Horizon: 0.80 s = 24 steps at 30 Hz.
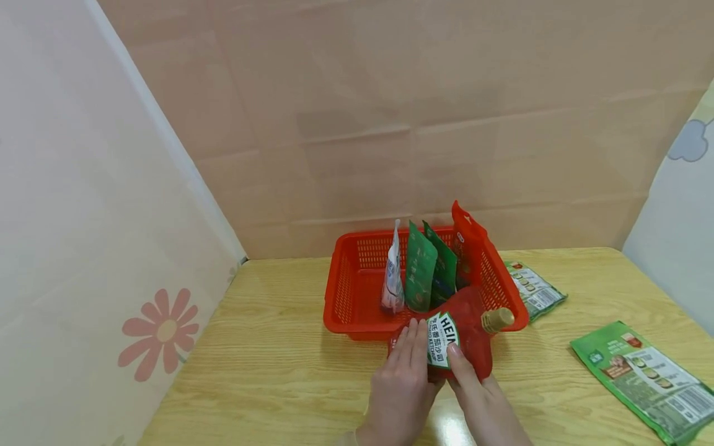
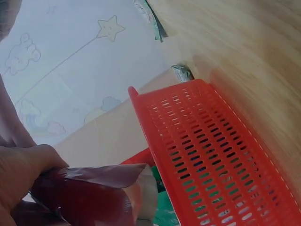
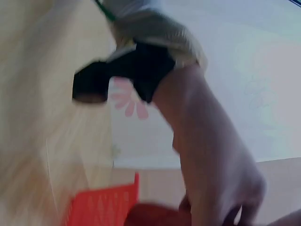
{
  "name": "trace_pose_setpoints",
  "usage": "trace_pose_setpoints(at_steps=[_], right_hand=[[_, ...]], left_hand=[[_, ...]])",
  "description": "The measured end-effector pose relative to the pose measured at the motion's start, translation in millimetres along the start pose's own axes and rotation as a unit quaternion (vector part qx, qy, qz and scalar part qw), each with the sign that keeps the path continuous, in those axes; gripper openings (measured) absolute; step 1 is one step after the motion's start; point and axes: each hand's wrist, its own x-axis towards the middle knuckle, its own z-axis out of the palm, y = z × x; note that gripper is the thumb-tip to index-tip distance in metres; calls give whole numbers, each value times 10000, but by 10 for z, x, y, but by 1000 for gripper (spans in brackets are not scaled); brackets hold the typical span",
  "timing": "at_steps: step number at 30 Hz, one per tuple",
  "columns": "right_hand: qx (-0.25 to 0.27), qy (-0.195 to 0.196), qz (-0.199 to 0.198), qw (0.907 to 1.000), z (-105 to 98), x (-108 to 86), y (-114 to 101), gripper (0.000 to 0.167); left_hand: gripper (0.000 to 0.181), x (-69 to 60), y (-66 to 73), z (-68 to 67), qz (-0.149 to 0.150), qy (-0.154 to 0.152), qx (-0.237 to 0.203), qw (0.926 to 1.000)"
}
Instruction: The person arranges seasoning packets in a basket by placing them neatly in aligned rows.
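Observation:
A red ketchup pouch [image 1: 471,337] with a white label and a gold cap is tilted just in front of the red basket, its cap pointing right. My left hand [image 1: 398,384] holds its left end, fingers laid across the front. Gripping the lower right part is my right hand [image 1: 482,396], thumb on the front beside the label. In the left wrist view the pouch [image 2: 89,200] lies close to the basket's side [image 2: 207,136]. The right wrist view is blurred; my left hand [image 3: 218,165] shows there above the red pouch [image 3: 155,214].
Inside the red basket [image 1: 347,326] stand a white packet [image 1: 393,279], two green packets [image 1: 421,269] and a red packet [image 1: 470,248]. A green packet [image 1: 535,290] lies right of the basket, another [image 1: 647,378] nearer the table's right edge. Patterned sheets [image 1: 167,328] border the wooden table.

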Motion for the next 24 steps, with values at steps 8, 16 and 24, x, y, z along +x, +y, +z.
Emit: trace_pose_setpoints(at_steps=[8, 16, 24], right_hand=[[-857, -1477, -1571, 9727, -332, 145, 119, 72], [-4107, 645, -3094, 8553, -743, 502, -68, 37], [-5997, 282, -3544, 7169, -1108, 922, 249, 49]], left_hand=[[79, 15, -172, -103, -234, 431, -697, 9964], [56, 59, -363, -256, -1128, 435, -1688, 9782], [53, 40, -448, -300, -1620, 283, -2049, 9649]])
